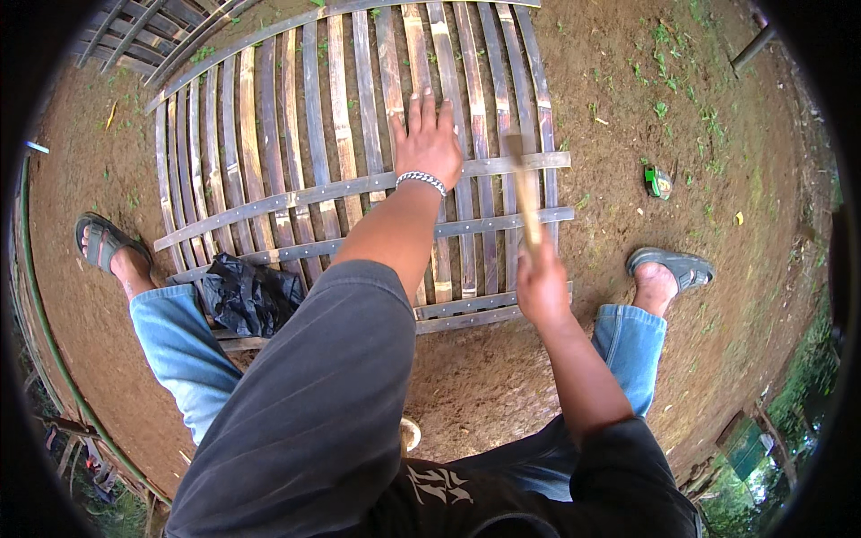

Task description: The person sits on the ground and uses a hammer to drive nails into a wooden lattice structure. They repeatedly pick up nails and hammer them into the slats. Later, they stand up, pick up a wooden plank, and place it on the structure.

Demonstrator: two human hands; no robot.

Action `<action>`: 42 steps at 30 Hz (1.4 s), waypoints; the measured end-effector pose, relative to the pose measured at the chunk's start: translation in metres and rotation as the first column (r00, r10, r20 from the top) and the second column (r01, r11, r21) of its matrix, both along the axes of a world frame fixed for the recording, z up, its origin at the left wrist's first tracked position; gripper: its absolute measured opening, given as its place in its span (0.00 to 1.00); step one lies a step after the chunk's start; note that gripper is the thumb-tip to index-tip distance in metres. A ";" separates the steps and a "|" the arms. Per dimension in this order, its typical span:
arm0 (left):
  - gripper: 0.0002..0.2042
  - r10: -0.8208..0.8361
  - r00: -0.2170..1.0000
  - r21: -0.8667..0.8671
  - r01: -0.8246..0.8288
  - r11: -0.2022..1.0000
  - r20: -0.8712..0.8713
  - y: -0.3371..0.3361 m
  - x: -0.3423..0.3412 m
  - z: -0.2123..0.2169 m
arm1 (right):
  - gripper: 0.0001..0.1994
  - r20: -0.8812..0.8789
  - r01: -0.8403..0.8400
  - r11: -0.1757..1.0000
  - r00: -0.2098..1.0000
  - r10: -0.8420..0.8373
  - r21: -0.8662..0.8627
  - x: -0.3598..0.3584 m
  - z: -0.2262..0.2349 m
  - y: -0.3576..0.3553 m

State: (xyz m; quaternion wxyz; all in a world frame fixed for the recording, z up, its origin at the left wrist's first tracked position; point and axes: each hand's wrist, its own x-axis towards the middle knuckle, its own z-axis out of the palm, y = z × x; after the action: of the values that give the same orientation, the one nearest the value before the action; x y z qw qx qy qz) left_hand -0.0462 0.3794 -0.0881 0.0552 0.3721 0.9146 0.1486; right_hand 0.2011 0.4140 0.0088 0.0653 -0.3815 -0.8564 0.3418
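A panel of bamboo slats (345,134) lies on the ground in front of me, its long slats crossed by several thin strips (309,195) dotted with small fastenings. My left hand (429,148) rests palm down on the slats just beyond one cross strip, fingers spread, a chain bracelet at the wrist. To its right, my right hand (543,285) is closed round the wooden handle of a hammer (527,193). The hammer is raised over the panel's right part, its head smeared by motion. Whether a nail is under either hand I cannot tell.
A black plastic bag (247,296) lies on the panel's near left corner. On the dirt to the right sits a green tape measure (657,182). Another slatted panel (148,36) is at the far left. A hose (54,345) runs along the left side. My sandalled feet flank the panel.
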 end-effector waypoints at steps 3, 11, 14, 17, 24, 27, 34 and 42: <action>0.26 -0.003 1.000 0.013 0.003 1.000 0.014 0.001 -0.002 -0.002 | 0.27 0.275 0.003 0.993 0.961 0.028 -0.115 -0.004 0.011 -0.001; 0.26 0.002 1.000 0.008 -0.002 1.000 0.022 -0.002 -0.001 0.000 | 0.25 -0.123 -0.087 0.972 0.986 0.116 0.217 0.004 -0.011 -0.003; 0.26 0.008 1.000 0.011 -0.008 1.000 0.028 -0.004 0.000 0.000 | 0.26 0.310 0.031 0.970 0.950 0.047 -0.241 0.002 -0.007 -0.004; 0.26 0.021 1.000 0.021 -0.021 1.000 0.004 -0.007 -0.005 0.000 | 0.28 0.051 0.048 0.989 0.998 -0.042 -0.141 -0.008 0.011 -0.008; 0.27 0.002 0.999 0.010 -0.002 1.000 0.053 0.002 0.003 0.001 | 0.29 0.359 0.008 0.989 0.932 0.047 -0.150 0.017 -0.009 -0.005; 0.27 0.021 1.000 0.016 -0.021 1.000 0.011 -0.014 -0.010 -0.002 | 0.28 0.196 0.024 0.977 0.980 0.018 -0.210 0.044 -0.006 -0.026; 0.20 -0.235 0.848 0.092 0.217 0.972 0.476 -0.174 0.029 0.084 | 0.29 0.285 0.172 0.944 0.954 -0.089 -0.283 0.077 0.011 -0.012; 0.12 0.039 0.883 -0.408 0.176 0.896 0.468 -0.434 -0.026 0.122 | 0.16 0.108 0.413 0.507 0.844 -0.526 -0.756 0.072 0.089 -0.060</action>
State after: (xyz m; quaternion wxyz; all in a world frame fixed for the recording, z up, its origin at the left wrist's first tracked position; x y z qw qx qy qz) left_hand -0.0723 -0.0547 0.0338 0.3601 0.3363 0.8700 0.0214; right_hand 0.2732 0.3536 0.0981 0.0486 -0.5666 -0.4912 0.6598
